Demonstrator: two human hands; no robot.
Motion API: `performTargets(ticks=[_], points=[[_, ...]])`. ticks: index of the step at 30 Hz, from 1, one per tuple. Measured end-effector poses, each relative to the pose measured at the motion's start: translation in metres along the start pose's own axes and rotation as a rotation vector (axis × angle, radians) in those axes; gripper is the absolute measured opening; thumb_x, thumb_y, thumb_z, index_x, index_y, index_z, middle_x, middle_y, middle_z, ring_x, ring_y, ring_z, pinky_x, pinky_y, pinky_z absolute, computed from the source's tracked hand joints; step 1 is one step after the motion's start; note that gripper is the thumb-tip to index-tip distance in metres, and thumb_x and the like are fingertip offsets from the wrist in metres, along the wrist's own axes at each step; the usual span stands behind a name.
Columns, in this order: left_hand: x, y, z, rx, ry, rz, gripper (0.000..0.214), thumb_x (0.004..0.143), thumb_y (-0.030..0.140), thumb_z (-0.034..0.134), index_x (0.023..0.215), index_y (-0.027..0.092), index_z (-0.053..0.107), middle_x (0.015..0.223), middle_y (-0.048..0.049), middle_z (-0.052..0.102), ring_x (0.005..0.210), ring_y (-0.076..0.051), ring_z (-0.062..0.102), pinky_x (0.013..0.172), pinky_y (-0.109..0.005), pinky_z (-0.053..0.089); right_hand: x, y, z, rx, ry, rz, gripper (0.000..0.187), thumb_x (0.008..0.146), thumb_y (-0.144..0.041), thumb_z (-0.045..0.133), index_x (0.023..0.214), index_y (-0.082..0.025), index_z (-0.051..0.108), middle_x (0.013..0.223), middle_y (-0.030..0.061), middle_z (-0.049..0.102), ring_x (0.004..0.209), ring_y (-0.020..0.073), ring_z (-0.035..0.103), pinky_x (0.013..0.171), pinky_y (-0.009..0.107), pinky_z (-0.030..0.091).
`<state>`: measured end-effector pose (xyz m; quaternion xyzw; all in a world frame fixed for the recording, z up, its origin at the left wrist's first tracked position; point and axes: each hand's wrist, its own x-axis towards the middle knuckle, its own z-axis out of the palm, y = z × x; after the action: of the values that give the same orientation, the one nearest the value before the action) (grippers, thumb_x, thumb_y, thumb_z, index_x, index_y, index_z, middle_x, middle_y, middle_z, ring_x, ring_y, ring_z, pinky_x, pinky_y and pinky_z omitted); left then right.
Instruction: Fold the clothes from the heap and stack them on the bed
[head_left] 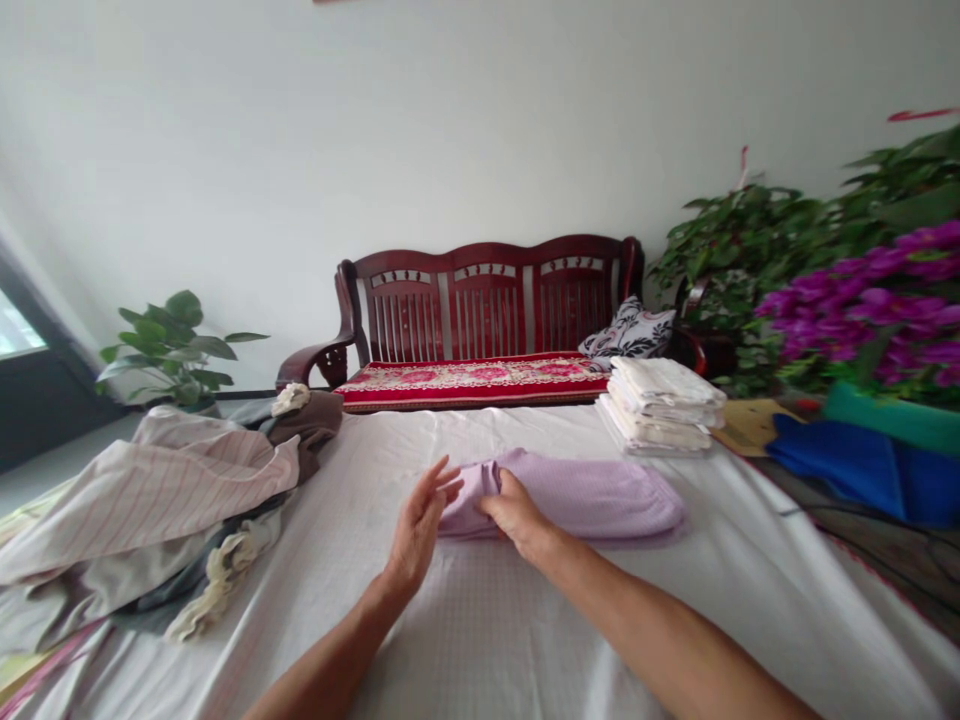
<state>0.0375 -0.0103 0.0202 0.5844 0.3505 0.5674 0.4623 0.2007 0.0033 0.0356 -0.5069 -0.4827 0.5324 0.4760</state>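
Observation:
A light purple knitted garment lies folded into a long strip across the middle of the white-covered table. My right hand grips a fold near its left part, thumb and fingers closed on the cloth. Beside the garment's left end is my left hand, fingers stretched and apart, palm turned toward the cloth. Whether the left fingers touch the fabric I cannot tell. The garment's exact kind does not show in this folded state.
At the back right stands a stack of folded white cloths. A loose heap of clothes covers the left side. Beyond the right edge lie blue cloth and purple flowers. A wooden bench stands behind the table.

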Motion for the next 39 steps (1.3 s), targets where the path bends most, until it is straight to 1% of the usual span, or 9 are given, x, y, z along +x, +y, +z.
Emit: performTargets(ticks=[3,7,12,17,26,29,33,36,39], points=[[0.000,0.001,-0.004,0.235,0.132,0.210,0.046,0.097,0.043,0.051,0.139,0.022,0.052,0.131,-0.0121,0.064,0.122,-0.025,0.061,0.108,-0.044,0.045,0.001,-0.017,-0.017,-0.028,0.090,-0.041,0.028,0.059,-0.020,0.065,0.086,-0.021,0.058,0.064,-0.0061,0.055,0.062,0.0127,0.051,0.052,0.023,0.035],[-0.002,-0.010,-0.002,0.663,0.079,0.337,0.060,0.086,0.032,0.065,0.142,0.022,0.047,0.139,-0.0130,0.056,0.131,-0.029,0.052,0.112,-0.048,0.040,-0.001,-0.044,-0.044,-0.034,0.126,-0.052,0.023,0.062,-0.029,0.063,0.084,-0.021,0.061,0.058,-0.0068,0.050,0.051,0.0102,0.043,0.043,0.022,0.023],[-0.001,-0.023,0.012,1.023,0.024,0.273,0.077,0.076,0.014,0.066,0.147,0.020,0.040,0.147,-0.0155,0.048,0.133,-0.033,0.048,0.112,-0.050,0.040,-0.006,-0.068,-0.067,0.021,0.128,-0.070,0.038,0.059,-0.031,0.067,0.095,-0.020,0.064,0.064,-0.0049,0.055,0.053,0.0095,0.046,0.040,0.020,0.021],[-0.003,-0.028,0.015,1.135,-0.074,0.223,0.074,0.075,0.003,0.057,0.145,0.018,0.043,0.146,-0.0143,0.049,0.131,-0.029,0.050,0.110,-0.045,0.043,-0.012,-0.078,-0.098,-0.024,0.151,-0.100,0.048,0.058,-0.030,0.068,0.105,-0.020,0.065,0.065,-0.0052,0.055,0.050,0.0086,0.043,0.040,0.020,0.020],[-0.010,-0.025,0.032,1.184,-0.263,0.366,0.066,0.076,0.000,0.051,0.138,0.024,0.055,0.144,-0.0086,0.055,0.135,-0.027,0.046,0.116,-0.047,0.037,-0.031,-0.052,-0.166,-0.223,0.274,-0.009,0.055,0.060,-0.030,0.070,0.113,-0.017,0.066,0.056,-0.0062,0.054,0.044,0.0088,0.040,0.041,0.021,0.017],[-0.010,-0.026,0.036,1.181,-0.298,0.398,0.065,0.076,0.000,0.051,0.136,0.022,0.056,0.144,-0.0102,0.055,0.136,-0.028,0.046,0.116,-0.048,0.037,-0.034,-0.041,-0.182,-0.290,0.299,-0.033,0.053,0.063,-0.030,0.068,0.114,-0.017,0.066,0.061,-0.0038,0.062,0.048,0.0118,0.049,0.042,0.021,0.025],[-0.012,-0.028,0.038,1.225,-0.352,0.422,0.061,0.078,0.000,0.050,0.134,0.023,0.059,0.143,-0.0086,0.056,0.133,-0.027,0.049,0.113,-0.047,0.041,-0.029,-0.024,-0.201,-0.341,0.312,-0.154,0.049,0.061,-0.028,0.068,0.108,-0.017,0.068,0.095,0.0052,0.075,0.083,0.0231,0.068,0.067,0.029,0.050],[-0.013,-0.028,0.040,1.262,-0.386,0.425,0.061,0.079,0.000,0.048,0.134,0.024,0.059,0.144,-0.0079,0.056,0.132,-0.027,0.051,0.111,-0.046,0.044,-0.022,-0.010,-0.215,-0.377,0.332,-0.210,0.051,0.058,-0.026,0.068,0.108,-0.017,0.069,0.109,0.0082,0.074,0.102,0.0287,0.068,0.086,0.036,0.052],[-0.014,-0.027,0.042,1.271,-0.430,0.440,0.063,0.081,-0.001,0.046,0.137,0.025,0.058,0.147,-0.0085,0.054,0.134,-0.027,0.050,0.111,-0.046,0.045,-0.018,0.002,-0.228,-0.448,0.363,-0.217,0.053,0.058,-0.024,0.067,0.111,-0.017,0.069,0.108,0.0085,0.075,0.105,0.0302,0.068,0.091,0.039,0.052]])
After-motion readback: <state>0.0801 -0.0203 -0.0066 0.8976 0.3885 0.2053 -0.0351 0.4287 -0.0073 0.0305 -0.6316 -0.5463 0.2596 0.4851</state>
